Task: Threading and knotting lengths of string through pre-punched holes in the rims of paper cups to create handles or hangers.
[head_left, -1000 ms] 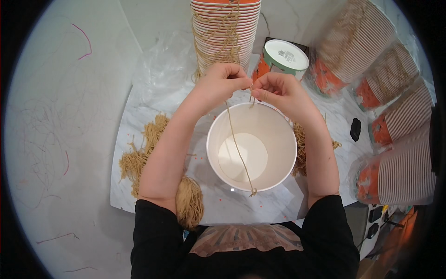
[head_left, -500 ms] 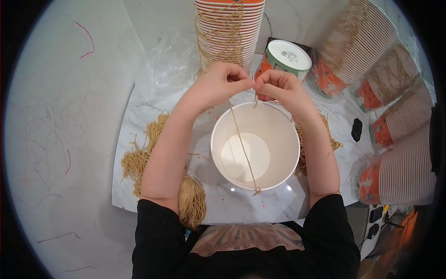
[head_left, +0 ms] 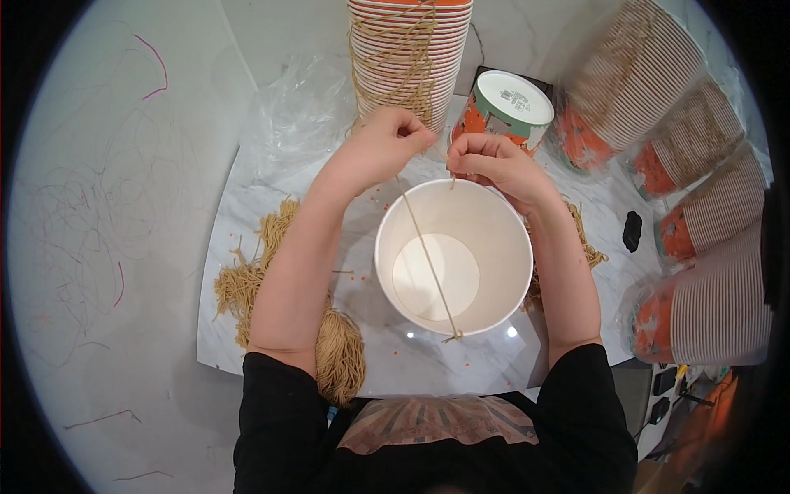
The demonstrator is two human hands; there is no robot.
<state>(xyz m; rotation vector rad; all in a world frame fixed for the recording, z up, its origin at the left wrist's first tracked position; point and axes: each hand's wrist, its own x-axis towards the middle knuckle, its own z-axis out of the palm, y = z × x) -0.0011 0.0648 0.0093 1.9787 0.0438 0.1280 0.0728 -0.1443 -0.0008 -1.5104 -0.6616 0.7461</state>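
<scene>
Head view: the counter point(head_left: 395, 377) is carrying the bucket point(head_left: 436, 280), its mouth facing up between the forearms.
Beyond: a cord-draped stack point(head_left: 403, 58) is rising near the left hand point(head_left: 387, 144); clear plastic point(head_left: 300, 115) is lying to its left, an orange-green tub point(head_left: 508, 111) sitting to its right.
Right side: bagged stacks point(head_left: 712, 292) are lining the edge.
In the way: forearms are partly covering the strands point(head_left: 341, 354).
Cord point(head_left: 425, 239): it is crossing the bucket's mouth from the near rim.
Left hand: thumb and fingers are pinching cord.
Right hand point(head_left: 498, 169): fingers, curled, are pinching cord above the far rim.
</scene>
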